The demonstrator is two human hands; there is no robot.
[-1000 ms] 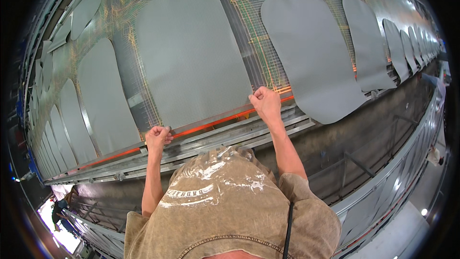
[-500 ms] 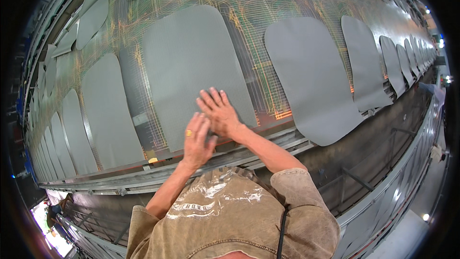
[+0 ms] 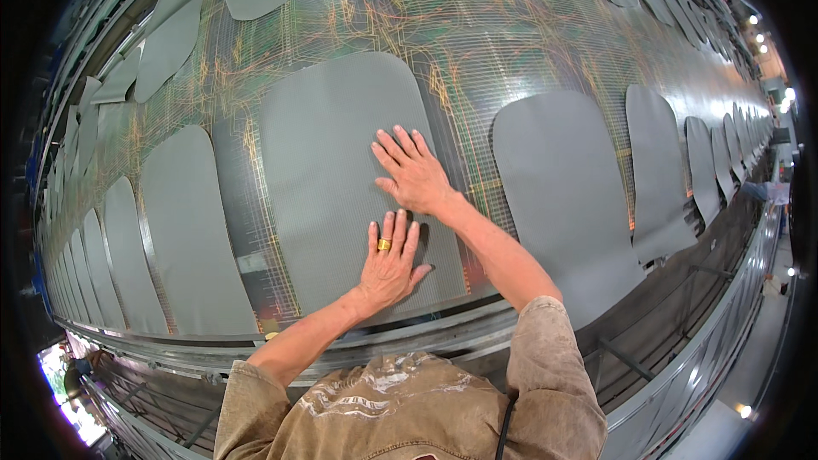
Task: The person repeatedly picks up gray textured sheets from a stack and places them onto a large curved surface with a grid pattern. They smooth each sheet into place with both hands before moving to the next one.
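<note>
A grey, finely ribbed mat (image 3: 332, 136) with rounded far corners lies flat on a long table in front of me. Both hands rest palm down on it. My left hand (image 3: 391, 266), with a yellow ring on one finger, lies near the mat's front part, fingers stretched toward the far side. Farther in, close to the mat's right edge, my right hand (image 3: 415, 172) is spread flat with its fingers apart. Neither hand grips anything.
To the right, another grey mat (image 3: 562, 179) hangs over the table's front edge. A grey mat (image 3: 189, 213) lies to the left, with several more along both sides. The table surface (image 3: 341, 30) bears green and orange lines. A metal rail (image 3: 452, 324) runs along the front.
My hands, close together before, have moved apart. The right one has slid farther right on the mat, while the left one now lies nearer the front. The view has shifted slightly.
</note>
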